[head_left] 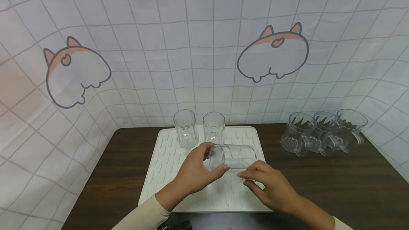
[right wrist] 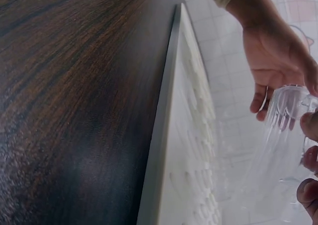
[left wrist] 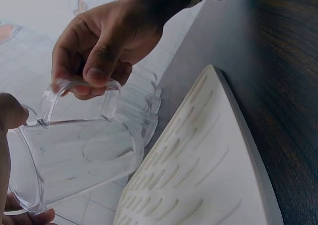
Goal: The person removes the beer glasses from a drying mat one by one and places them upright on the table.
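Observation:
A clear mug (head_left: pixel 241 156) lies sideways in the air above a white ridged mat (head_left: pixel 207 196), held between both hands. My left hand (head_left: pixel 197 171) grips it round one end, thumb at the near side and fingers behind. With thumb and fingertips my right hand (head_left: pixel 271 187) pinches the mug's handle (left wrist: pixel 82 82), seen best in the left wrist view. The right wrist view shows the same mug (right wrist: pixel 278 140) between the left hand (right wrist: pixel 276 56) and the right fingertips at the frame's edge.
Two clear glass vessels (head_left: pixel 186 130) (head_left: pixel 214 127) stand at the mat's back edge. Three clear handled mugs (head_left: pixel 297 134) (head_left: pixel 326 130) (head_left: pixel 349 125) stand close together at the back right of the dark wooden table (head_left: pixel 319 180). A white grid-patterned sheet (head_left: pixel 211 45) surrounds the table's back and sides.

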The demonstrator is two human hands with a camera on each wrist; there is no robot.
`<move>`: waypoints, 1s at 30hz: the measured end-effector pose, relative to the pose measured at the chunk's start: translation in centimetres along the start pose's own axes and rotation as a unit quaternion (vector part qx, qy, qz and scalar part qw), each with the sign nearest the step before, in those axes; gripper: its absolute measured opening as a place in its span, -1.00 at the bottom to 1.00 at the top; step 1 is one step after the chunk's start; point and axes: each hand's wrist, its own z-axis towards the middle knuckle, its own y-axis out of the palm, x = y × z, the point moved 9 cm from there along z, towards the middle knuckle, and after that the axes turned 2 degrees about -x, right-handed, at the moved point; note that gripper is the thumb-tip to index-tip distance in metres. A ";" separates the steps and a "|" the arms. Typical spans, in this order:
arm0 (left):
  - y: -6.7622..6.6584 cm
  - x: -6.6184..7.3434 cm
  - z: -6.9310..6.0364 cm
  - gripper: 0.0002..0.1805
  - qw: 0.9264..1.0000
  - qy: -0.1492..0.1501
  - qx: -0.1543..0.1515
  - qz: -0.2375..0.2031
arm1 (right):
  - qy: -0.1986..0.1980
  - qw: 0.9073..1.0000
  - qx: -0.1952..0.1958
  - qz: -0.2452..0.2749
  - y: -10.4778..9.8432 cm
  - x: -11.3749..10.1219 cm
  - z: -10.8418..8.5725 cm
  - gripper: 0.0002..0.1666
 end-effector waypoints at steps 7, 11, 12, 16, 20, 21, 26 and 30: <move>-0.1 -0.4 -0.2 -0.23 1.000 -0.002 -0.002 -0.007 | -0.028 0.998 0.056 -0.010 -0.9 -0.1 0.2 -0.65; -0.1 -0.6 -0.3 -0.25 1.000 0.004 -0.001 -0.015 | 0.000 0.997 0.081 -0.013 -1.4 0.2 0.2 -0.53; -0.1 -0.6 -0.3 -0.25 1.000 0.007 -0.001 -0.018 | 0.013 0.996 0.085 -0.017 -1.5 0.4 0.1 -0.47; 0.0 -0.7 -0.4 -0.27 0.999 0.015 -0.002 -0.031 | 0.072 0.992 0.104 -0.026 -2.0 1.1 -0.1 -0.27; 0.2 -0.9 -0.6 -0.25 0.999 0.013 -0.007 -0.039 | 0.110 0.987 0.111 -0.026 -2.1 1.8 -0.4 -0.12; 0.2 -1.0 -0.6 -0.24 0.999 0.014 -0.008 -0.041 | 0.117 0.987 0.112 -0.024 -2.1 2.0 -0.5 -0.09; 0.6 -1.2 -0.8 -0.23 0.999 0.017 -0.017 -0.049 | 0.131 0.981 0.140 -0.008 -2.5 2.4 -0.7 0.00; 0.9 -1.2 -0.9 -0.22 0.998 0.017 -0.025 -0.056 | 0.164 0.975 0.151 -0.002 -2.7 2.9 -0.9 -0.04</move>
